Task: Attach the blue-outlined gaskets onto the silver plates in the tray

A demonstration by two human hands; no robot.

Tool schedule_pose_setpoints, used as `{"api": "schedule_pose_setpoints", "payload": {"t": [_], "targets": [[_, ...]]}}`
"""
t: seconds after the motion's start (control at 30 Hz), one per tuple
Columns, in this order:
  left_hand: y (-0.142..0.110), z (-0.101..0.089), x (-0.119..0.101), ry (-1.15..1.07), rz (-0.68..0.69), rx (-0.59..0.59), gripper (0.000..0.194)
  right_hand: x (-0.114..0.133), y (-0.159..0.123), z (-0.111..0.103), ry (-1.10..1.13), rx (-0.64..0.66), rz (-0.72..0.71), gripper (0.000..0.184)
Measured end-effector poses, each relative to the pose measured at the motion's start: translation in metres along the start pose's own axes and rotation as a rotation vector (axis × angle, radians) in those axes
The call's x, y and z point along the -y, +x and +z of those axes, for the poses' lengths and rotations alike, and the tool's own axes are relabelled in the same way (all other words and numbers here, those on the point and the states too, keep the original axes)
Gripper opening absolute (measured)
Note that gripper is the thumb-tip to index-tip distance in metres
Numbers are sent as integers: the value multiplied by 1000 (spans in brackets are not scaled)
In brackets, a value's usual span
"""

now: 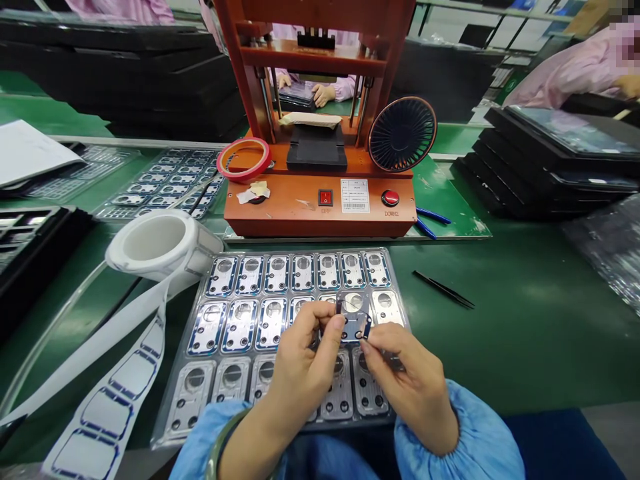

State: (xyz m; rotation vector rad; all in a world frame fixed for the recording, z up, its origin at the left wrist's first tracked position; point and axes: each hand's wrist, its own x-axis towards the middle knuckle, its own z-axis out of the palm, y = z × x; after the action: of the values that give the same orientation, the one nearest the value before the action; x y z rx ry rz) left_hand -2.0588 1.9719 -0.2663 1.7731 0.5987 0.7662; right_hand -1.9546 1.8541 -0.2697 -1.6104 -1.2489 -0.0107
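Note:
Above the clear plastic tray [167,417], my left hand [305,360] and my right hand [413,383] are both closed on a thin adhesive frame [367,328] with dark blue edges. My left thumb and fingers pinch its left side, and my right fingertips hold its lower right corner. Whether a metal plate is held along with it, I cannot tell. Rows of small silver plates [271,325] with round marks lie in the tray. Several in the upper rows have blue borders; the front row looks plain. My hands hide part of the lower rows.
Left of the tray stands a white roll [153,243], its strip of blue frames [120,408] trailing forward. An orange press [295,217] stands behind, with red tape [244,175] on it. Black tweezers [443,289] lie right. Dark tray stacks [545,170] flank the press; co-workers sit beyond.

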Motion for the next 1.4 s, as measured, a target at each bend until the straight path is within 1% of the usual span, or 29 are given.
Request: {"api": "schedule_pose_setpoints", "payload": {"t": [0.23, 0.33, 0.67, 0.87, 1.2, 1.3, 1.4], "targets": [[0, 1, -1, -58, -17, 4, 4, -1, -1, 0, 71, 38, -21, 26], [-1, 1, 1, -66, 7, 1, 8, -1, 0, 2, 83, 32, -34, 25], [-4, -2, 5, -89, 52, -10, 7, -2, 0, 1, 146, 66, -76, 26], [-2, -3, -1, -18, 61, -45, 11, -2, -1, 0, 144, 128, -72, 25], [-1, -3, -4, 110, 177, -88, 13, -1, -4, 0, 181, 168, -62, 27], [0, -4, -7, 172, 206, -101, 15, 0, -3, -1, 160, 179, -71, 22], [0, -4, -7, 226, 215, -96, 14, 3, 0, -3, 124, 167, -83, 8]]}}
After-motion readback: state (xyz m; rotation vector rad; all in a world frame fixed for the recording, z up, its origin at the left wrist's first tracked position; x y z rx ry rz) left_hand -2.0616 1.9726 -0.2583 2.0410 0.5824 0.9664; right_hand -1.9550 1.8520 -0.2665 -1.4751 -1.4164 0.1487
